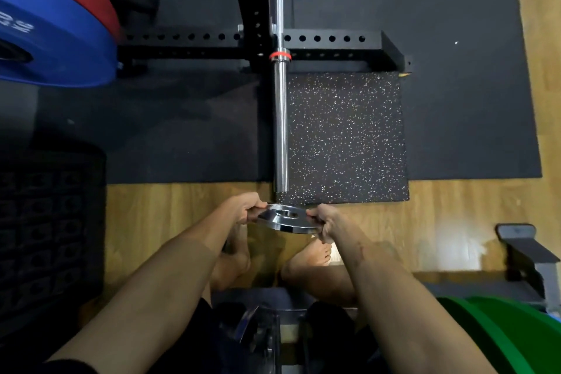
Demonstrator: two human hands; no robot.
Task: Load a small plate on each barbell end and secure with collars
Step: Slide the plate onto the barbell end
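Note:
A small chrome plate [285, 218] with a round centre hole is held in both hands just in front of the near end of the barbell sleeve [280, 124]. My left hand [244, 206] grips its left rim and my right hand [326, 222] grips its right rim. The plate is tilted, its hole close to the sleeve's tip and not on it. The silver bar runs away from me and rests on the black rack [331, 42], with a red ring [279, 55] at the sleeve's shoulder. No collar is visible.
Blue and red bumper plates [57, 30] hang at upper left. Green plates [498, 334] sit at lower right beside a grey bench frame [522, 252]. A speckled rubber tile [346, 136] lies under the sleeve. A black crate [45, 231] stands at left. My bare feet are on the wooden floor.

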